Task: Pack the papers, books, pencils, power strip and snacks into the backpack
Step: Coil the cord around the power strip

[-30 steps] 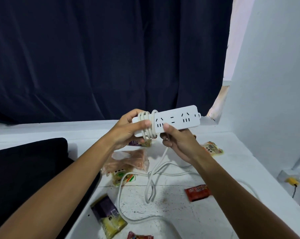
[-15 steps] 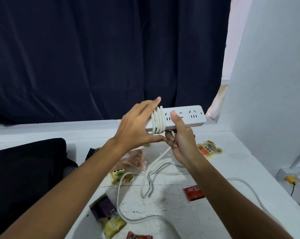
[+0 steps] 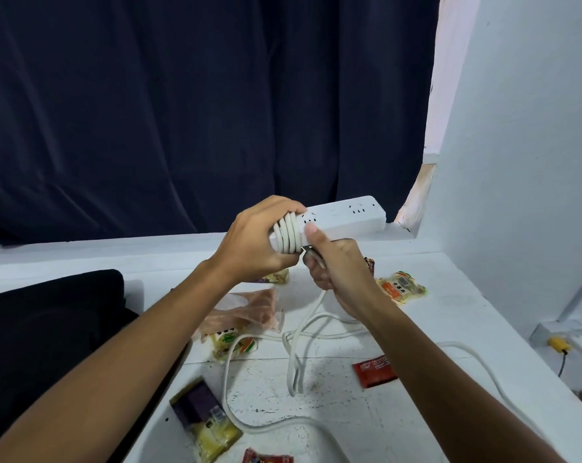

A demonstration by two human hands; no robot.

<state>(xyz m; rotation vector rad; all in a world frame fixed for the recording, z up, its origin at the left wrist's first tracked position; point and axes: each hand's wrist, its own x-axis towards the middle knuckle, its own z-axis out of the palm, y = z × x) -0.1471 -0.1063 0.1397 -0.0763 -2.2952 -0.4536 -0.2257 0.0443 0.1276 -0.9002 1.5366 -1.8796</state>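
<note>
Since half a second ago, left hand [image 3: 254,243] has curled back over the wound end of the power strip [image 3: 344,218], where before its fingers stood straight beside the coils; the strip now tilts with its free end higher and farther right.

Head view: the left hand's fingers wrap over the cord [image 3: 291,342] coils at the strip's near end, thumb below. Right hand [image 3: 336,267], just right of that grip, holds the strip with its thumb on the socket face and its fingers curled under, around the cord running down. Below the hands the loose cord loops over the white table [image 3: 426,406] among snack packets [image 3: 401,286]. Left of the grip, beneath the left forearm, lies the black backpack [image 3: 49,322]. Behind hangs a dark curtain [image 3: 182,111].
</note>
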